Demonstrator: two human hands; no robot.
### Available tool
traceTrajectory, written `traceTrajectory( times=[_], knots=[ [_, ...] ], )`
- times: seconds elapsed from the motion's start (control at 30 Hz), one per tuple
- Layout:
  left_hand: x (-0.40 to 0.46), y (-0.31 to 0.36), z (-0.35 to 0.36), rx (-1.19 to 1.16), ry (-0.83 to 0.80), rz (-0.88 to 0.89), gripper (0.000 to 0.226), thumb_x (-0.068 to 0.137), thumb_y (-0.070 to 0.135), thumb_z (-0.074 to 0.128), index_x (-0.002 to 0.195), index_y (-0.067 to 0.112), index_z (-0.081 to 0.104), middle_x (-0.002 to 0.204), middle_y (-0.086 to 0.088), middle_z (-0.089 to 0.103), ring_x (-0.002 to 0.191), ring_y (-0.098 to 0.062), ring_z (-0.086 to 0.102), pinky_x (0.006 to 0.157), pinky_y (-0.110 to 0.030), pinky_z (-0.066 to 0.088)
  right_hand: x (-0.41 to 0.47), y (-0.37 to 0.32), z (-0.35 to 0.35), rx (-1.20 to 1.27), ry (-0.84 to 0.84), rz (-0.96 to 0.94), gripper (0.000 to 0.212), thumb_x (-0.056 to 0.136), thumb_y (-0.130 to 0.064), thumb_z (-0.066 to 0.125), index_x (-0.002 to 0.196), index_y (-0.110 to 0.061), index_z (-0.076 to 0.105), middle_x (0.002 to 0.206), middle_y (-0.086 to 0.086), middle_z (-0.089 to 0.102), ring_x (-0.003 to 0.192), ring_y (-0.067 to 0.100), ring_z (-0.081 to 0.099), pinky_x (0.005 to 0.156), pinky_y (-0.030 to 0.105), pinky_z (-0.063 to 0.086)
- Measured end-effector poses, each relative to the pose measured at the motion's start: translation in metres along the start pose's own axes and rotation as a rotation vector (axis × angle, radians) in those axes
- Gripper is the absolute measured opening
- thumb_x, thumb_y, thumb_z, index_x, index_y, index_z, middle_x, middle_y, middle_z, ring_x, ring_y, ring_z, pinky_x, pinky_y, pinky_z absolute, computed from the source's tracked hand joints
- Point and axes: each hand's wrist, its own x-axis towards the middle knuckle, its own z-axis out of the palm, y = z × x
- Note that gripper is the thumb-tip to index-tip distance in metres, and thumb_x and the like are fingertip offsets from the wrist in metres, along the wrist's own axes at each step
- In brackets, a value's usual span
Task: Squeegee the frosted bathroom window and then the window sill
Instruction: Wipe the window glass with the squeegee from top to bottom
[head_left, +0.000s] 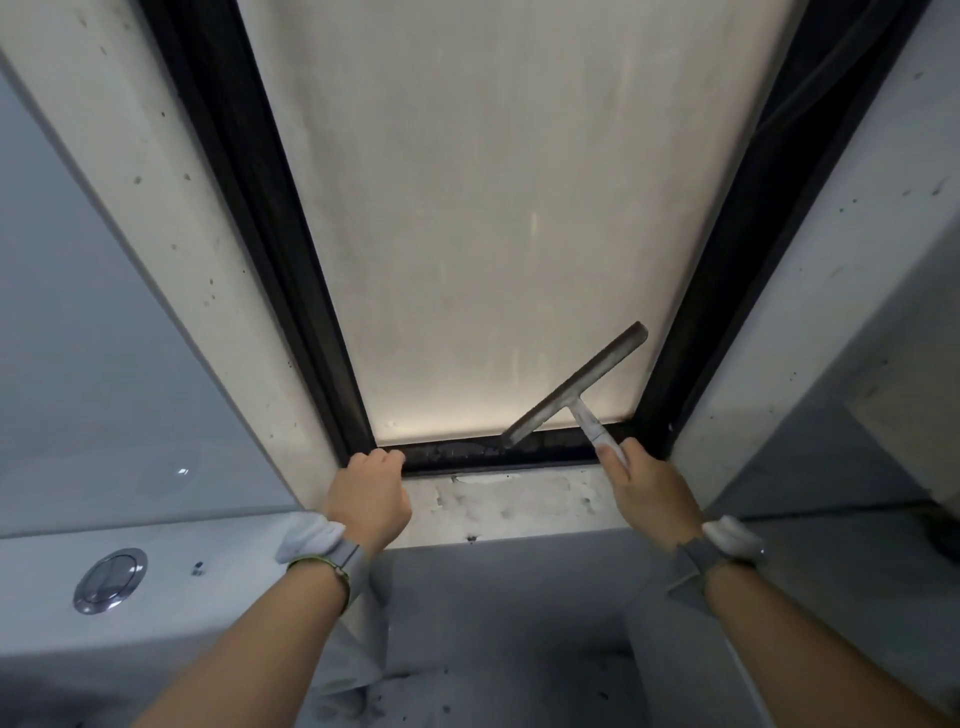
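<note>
The right hand (647, 488) has its fingers curled round the handle of a grey squeegee (579, 388), whose blade lies tilted against the lower right of the frosted window pane (493, 208), its lower end touching the black bottom frame (467, 451). The left hand (370, 493) grips that frame's edge near its left corner, fingers curled over it. Below both lies the pale, stained window sill (509, 506), and a chrome flush button (110, 579) sits off to the left.

Tall frosted glass window pane (488, 218), black-framed, streaked. Grey T-shaped squeegee (576, 387) tilted diagonally against pane's lower right corner. Stained pale concrete sill (509, 504) just below pane.
</note>
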Motion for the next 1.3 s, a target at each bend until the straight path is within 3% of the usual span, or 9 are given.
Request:
traceTrajectory(
  times=[0.2,0.33,0.53,0.73,0.87,1.0,1.1,1.3],
  knots=[
    [0.001,0.018,0.029,-0.02,-0.21,-0.068,0.047,0.091,0.018,0.044,0.138,0.017,0.043,0.139,-0.008,0.048,0.127,-0.03,0.046,0.101,-0.041,0.043,-0.023,-0.006,0.033,0.322,-0.008,0.305,0.055,0.1,-0.061,0.027,0.079,-0.02,0.056,0.074,0.007,0.065,0.071,0.031,0.064,0.067,0.043,0.056],
    [-0.008,0.015,0.044,-0.105,-0.204,-0.156,0.055,0.089,0.019,0.047,0.143,0.021,0.034,0.146,-0.008,0.037,0.133,-0.033,0.037,0.105,-0.043,0.041,-0.021,-0.021,0.041,0.391,0.047,0.293,0.056,0.099,-0.061,0.026,0.077,-0.02,0.056,0.072,0.007,0.065,0.068,0.032,0.064,0.067,0.048,0.058],
    [-0.014,0.018,0.057,-0.124,-0.217,-0.191,0.057,0.092,0.029,0.048,0.145,0.022,0.028,0.144,-0.012,0.037,0.126,-0.034,0.041,0.102,-0.041,0.042,-0.003,-0.036,0.044,0.422,0.151,0.232,0.056,0.1,-0.061,0.024,0.079,-0.018,0.054,0.07,0.007,0.062,0.065,0.028,0.061,0.06,0.044,0.053],
    [-0.012,0.017,0.066,-0.043,-0.218,-0.205,0.046,0.093,0.043,0.047,0.131,0.016,0.045,0.136,-0.009,0.043,0.125,-0.028,0.041,0.104,-0.036,0.04,0.017,-0.041,0.044,0.393,0.282,0.152,0.052,0.102,-0.053,0.027,0.084,-0.014,0.055,0.069,0.003,0.062,0.063,0.024,0.056,0.056,0.036,0.043],
    [-0.01,0.018,0.069,-0.021,-0.219,-0.204,0.052,0.093,0.052,0.047,0.129,0.015,0.048,0.134,-0.009,0.043,0.124,-0.029,0.04,0.106,-0.036,0.038,0.027,-0.039,0.052,0.371,0.267,0.119,0.048,0.103,-0.051,0.027,0.086,-0.014,0.053,0.068,0.002,0.058,0.062,0.024,0.053,0.052,0.034,0.034],
    [-0.008,0.018,0.069,-0.025,-0.222,-0.22,0.053,0.092,0.054,0.048,0.128,0.015,0.05,0.133,-0.009,0.043,0.124,-0.029,0.04,0.105,-0.037,0.039,0.032,-0.036,0.062,0.396,0.261,0.111,0.054,0.099,-0.056,0.023,0.087,-0.012,0.051,0.069,0.006,0.059,0.061,0.027,0.054,0.051,0.036,0.039],
    [-0.007,0.019,0.068,-0.015,-0.231,-0.222,0.055,0.092,0.055,0.048,0.129,0.014,0.049,0.134,-0.01,0.043,0.125,-0.029,0.04,0.106,-0.037,0.039,0.027,-0.033,0.076,0.401,0.24,0.135,0.048,0.101,-0.053,0.025,0.079,-0.016,0.045,0.062,0.002,0.053,0.055,0.019,0.051,0.046,0.03,0.033],
    [-0.006,0.02,0.067,-0.009,-0.229,-0.219,0.057,0.091,0.057,0.048,0.13,0.015,0.049,0.135,-0.009,0.043,0.125,-0.029,0.04,0.106,-0.037,0.038,0.012,-0.016,0.101,0.365,0.119,0.209,0.049,0.101,-0.052,0.025,0.082,-0.013,0.047,0.065,0.001,0.053,0.059,0.019,0.05,0.052,0.033,0.035]
  ],
)
